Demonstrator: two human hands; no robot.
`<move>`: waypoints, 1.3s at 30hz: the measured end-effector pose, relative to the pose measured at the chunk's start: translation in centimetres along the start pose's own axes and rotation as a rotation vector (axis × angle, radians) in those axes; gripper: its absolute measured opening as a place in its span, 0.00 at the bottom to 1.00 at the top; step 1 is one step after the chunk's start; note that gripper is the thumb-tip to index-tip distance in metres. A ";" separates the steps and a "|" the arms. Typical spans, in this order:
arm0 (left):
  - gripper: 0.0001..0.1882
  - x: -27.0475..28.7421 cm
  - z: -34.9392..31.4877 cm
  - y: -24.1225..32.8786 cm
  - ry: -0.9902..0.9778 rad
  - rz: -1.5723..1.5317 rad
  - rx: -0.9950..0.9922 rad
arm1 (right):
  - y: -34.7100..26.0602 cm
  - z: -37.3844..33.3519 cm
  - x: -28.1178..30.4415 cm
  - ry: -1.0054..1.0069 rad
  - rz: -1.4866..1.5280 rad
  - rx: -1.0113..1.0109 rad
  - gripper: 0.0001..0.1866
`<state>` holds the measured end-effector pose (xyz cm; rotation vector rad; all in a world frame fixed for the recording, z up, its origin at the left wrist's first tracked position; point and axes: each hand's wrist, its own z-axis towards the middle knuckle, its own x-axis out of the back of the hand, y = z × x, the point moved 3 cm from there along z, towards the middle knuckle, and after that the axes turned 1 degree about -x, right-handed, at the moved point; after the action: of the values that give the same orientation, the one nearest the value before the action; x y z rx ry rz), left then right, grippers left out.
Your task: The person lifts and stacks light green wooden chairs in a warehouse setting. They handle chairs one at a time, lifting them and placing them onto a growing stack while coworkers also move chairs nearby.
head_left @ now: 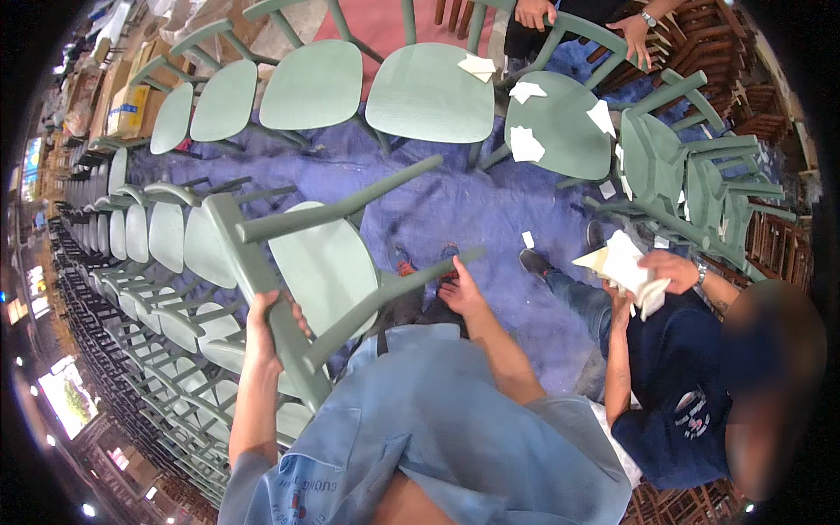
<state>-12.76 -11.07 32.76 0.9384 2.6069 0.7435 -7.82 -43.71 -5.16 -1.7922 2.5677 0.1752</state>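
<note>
Close in, before the blue shirt [420, 394], a green chair [297, 223], tilted, with broad top rail [254, 267] toward the camera and posts running away from it; held at that rail by the left hand [265, 328], fingers closed round the edge; met near the tip of one leg [411, 285] by the right hand [464, 293], thumb laid along it and fingers loosely curled; cannot tell firm grip from light touch there. Looks like painted wood, so probably stiff throughout and moderate in weight; likely easy enough for two hands, though awkward for its length; perhaps smooth enough to slip a little under a dry palm, and more prone to scuffed paint than to breakage; best taken by the rail and a thick part of the leg, rather than by the narrow tip alone.

Between the posts, a pale green seat [319, 262], apparently of the same chair; to the right, a co-worker [674, 367] in a dark top, with a white bundle [617, 262] in hand; beneath, a blue floor covering [472, 201]; farther off, a line of green chairs [433, 92], some with white scraps [525, 144] on them; at the top, another person's hand [632, 39] on a chair back.
</note>
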 end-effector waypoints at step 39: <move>0.54 25.4 4.2 -19.3 0.500 -0.376 -0.234 | 11.5 -53.2 -33.1 -1.124 -0.577 1.298 0.08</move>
<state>-40.05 -5.61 16.66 0.1941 2.8865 1.2642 -3.96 -13.91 51.03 -1.1615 0.8607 -0.3266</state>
